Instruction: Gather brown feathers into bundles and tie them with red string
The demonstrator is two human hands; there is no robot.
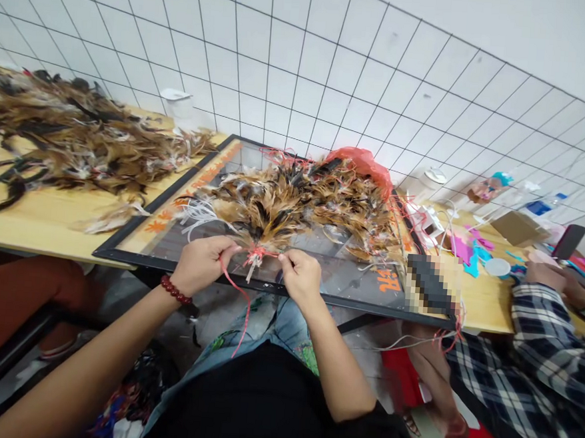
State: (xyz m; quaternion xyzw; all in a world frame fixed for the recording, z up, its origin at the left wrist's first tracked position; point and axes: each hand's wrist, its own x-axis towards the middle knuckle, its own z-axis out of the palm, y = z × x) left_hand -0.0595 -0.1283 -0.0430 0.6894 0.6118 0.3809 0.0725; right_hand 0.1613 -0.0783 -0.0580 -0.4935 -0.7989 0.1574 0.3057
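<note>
Brown-and-black feather bundle (271, 223) has thin pink string (257, 250) wrapped round its pale quills (251, 270). The left hand (202, 263) and right hand (302, 276) pinch the string between their fingers.

One head camera looks forward (and down) at nearby hands (203, 261).

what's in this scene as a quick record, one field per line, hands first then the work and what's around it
left hand: pinches pink string, whose loose length hangs down
right hand: pinches the string on the other side of the bundle
item: brown and black feather bundle, string at its base
surface: black-framed panel on a wooden table
behind, right: more feathers, red plastic bag
far left: large feather pile
nearby: another person's plaid sleeve, at right
</note>
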